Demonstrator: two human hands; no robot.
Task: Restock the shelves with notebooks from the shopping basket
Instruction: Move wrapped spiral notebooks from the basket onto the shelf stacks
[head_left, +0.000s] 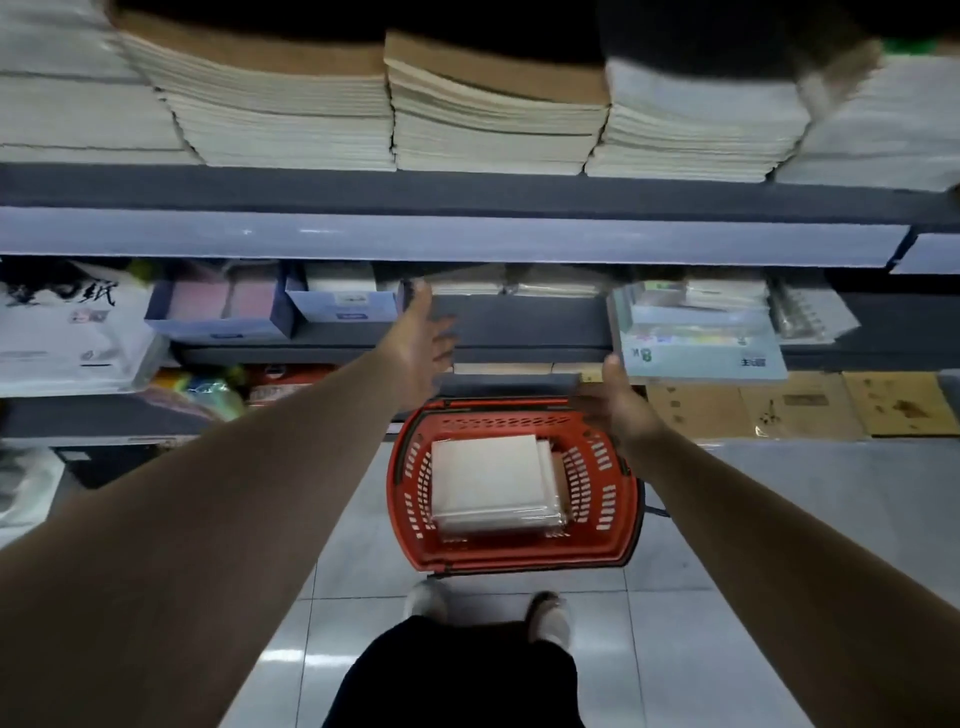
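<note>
**Q:** Where were the hands in this figure?

**A:** Both bare arms reached forward toward the shelves. The left hand (423, 338) was raised in front of a dark middle shelf (524, 319), its fingers (448, 336) spread wide and holding nothing. The right hand (621, 402) was lower, above the far rim of the basket, with the thumb (613, 366) pointing up. Its fingers were blurred but appeared loosely parted and held nothing.

**Q:** And where were the notebooks?

**A:** A pale, plastic-wrapped pack of notebooks (493, 480) lay flat inside the red shopping basket (519, 558). The basket stood on the tiled floor (779, 519) just in front of the shelving, between the two arms. More stacked notebooks (493, 119), several with brown covers, filled the top shelf (467, 236) side by side.

**Q:** What else surrounded the empty stretch of middle shelf?

**A:** Blue boxes (343, 306) sat to its left and coloured pads (696, 338) to its right. Brown flat packs (810, 410) lay on a lower level at the right. The person's light shoes (426, 597) showed just behind the basket.
</note>
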